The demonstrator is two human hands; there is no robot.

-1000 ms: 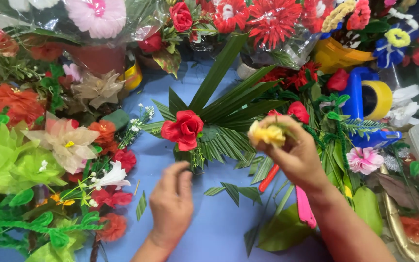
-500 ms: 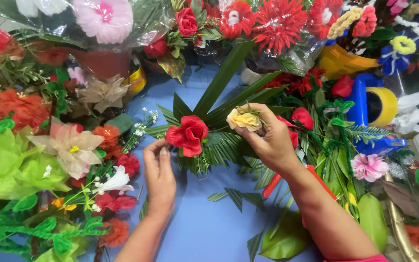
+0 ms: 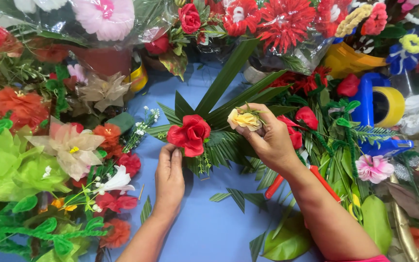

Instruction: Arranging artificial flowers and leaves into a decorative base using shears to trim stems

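Right hand [image 3: 272,140] carried yellow rose [image 3: 243,119] nearer red rose [image 3: 190,135].

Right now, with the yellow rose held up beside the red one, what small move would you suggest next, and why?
Probably lower the yellow rose in the right hand down beside the red rose. The left hand already steadies the red rose on the fan of palm leaves, and the yellow one is held just to its right, not yet resting on the leaves.
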